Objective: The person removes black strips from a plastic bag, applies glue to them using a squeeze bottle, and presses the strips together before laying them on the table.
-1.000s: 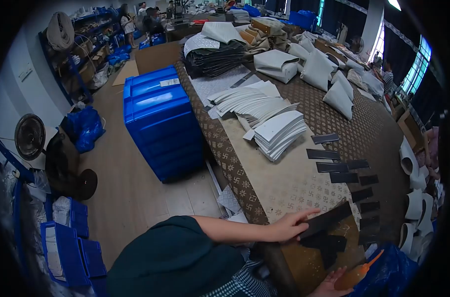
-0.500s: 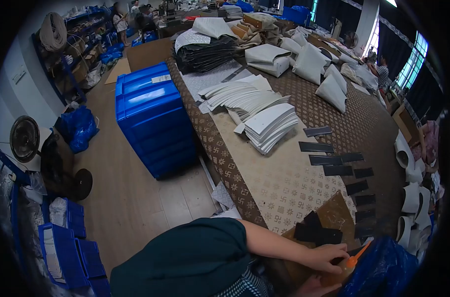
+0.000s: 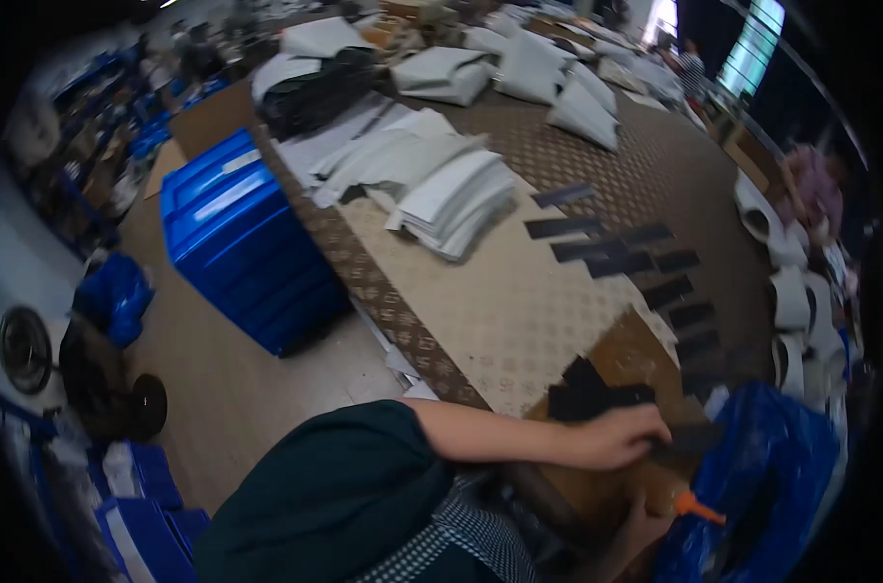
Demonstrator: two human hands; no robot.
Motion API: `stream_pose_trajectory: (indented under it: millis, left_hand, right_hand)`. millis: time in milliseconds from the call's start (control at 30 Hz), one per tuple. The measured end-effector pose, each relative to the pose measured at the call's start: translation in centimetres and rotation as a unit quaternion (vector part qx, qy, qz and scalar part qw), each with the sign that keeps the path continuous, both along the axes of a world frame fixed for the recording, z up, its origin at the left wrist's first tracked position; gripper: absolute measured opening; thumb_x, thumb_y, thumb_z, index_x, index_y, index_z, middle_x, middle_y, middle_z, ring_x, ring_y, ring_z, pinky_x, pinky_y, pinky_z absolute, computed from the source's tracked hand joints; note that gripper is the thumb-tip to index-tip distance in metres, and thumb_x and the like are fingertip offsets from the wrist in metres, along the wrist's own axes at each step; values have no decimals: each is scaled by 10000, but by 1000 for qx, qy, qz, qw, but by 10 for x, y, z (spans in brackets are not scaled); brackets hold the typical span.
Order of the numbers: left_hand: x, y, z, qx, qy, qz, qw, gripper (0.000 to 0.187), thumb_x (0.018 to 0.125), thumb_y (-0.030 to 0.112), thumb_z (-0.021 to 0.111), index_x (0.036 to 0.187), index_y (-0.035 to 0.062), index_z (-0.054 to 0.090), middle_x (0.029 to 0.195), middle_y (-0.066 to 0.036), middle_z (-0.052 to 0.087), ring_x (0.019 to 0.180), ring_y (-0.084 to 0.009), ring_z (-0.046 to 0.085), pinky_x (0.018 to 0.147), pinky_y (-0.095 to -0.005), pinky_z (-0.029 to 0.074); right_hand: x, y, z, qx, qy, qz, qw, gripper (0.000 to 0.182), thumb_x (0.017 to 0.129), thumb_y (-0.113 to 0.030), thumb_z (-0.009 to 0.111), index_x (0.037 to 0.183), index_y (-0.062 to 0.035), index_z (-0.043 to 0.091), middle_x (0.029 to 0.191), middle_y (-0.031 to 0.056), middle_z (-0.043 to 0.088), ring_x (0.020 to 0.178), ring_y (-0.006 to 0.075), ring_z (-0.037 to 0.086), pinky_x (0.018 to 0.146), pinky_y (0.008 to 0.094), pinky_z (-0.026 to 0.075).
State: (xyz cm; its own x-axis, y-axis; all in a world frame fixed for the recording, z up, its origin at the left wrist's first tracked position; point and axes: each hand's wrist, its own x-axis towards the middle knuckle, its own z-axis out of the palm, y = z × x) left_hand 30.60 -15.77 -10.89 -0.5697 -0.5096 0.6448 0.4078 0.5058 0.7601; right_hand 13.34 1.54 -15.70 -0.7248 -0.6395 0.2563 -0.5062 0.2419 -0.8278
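My left hand (image 3: 624, 439) reaches over a brown board (image 3: 645, 350), its fingers pinched at the end of a dark strip (image 3: 692, 439). Motion blur softens that contact. Below it, my right hand (image 3: 638, 530) is wrapped round a squeeze bottle with an orange nozzle (image 3: 699, 506). The nozzle points right and slightly down, toward a blue plastic bag (image 3: 781, 466). Much of the bottle's body is hidden or blurred. Overlapping black pieces (image 3: 597, 394) lie on the board, just beyond my left forearm.
Several dark strips (image 3: 670, 291) lie in staggered rows on the patterned table (image 3: 461, 321). Stacked white sheets (image 3: 456, 204) sit farther back. A large blue bin (image 3: 247, 243) stands left of the table. Another person (image 3: 813, 189) is at the right.
My left hand has left the bottle and moved up to a dark strip. The bottle has tipped, its nozzle swinging from up-right to down-right. The whole view has shifted.
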Motion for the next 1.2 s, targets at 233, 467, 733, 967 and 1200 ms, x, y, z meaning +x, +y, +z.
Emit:
stream_pose_trajectory:
  millis: [233,467,733,967,1200]
  left_hand:
    - [92,-23,-2,454,-69,-50,887,378,916,22,493,1292,10,451,950,-100,600,674,-138,598,621,-269,514]
    - [134,-9,-5,571,-28,-122,811,347,904,73,522,1243,1,502,906,-94,617,585,-162,575,548,-292,500]
    - [132,17,6,511,-154,-165,829,405,862,186,655,1213,25,534,906,-86,619,664,-184,609,591,-281,501]
    - [132,15,21,42,-304,-63,950,549,785,247,738,1243,-4,568,1045,-99,600,949,-195,588,830,-293,462]
    - [131,16,6,269,-266,-212,901,527,904,360,610,1245,-37,562,1041,-125,601,930,-231,634,826,-314,499]
  right_hand:
    - [35,-8,47,52,56,-100,992,656,680,-139,816,1244,-19,504,1180,156,537,1092,311,535,960,404,431]
    - [77,25,34,-225,-174,-67,956,651,839,-210,698,1376,2,398,1162,97,580,985,157,569,874,288,479]
    - [117,-38,72,-290,-271,277,875,598,860,-159,688,1365,14,419,1175,105,592,1008,121,572,890,253,466]
    - [128,-39,73,-298,-281,237,881,597,798,-62,741,1325,8,468,1131,90,614,1016,126,591,891,257,482]
    - [123,-30,70,-278,-235,210,908,643,778,-138,777,1331,2,481,1081,78,640,941,95,612,810,232,517]
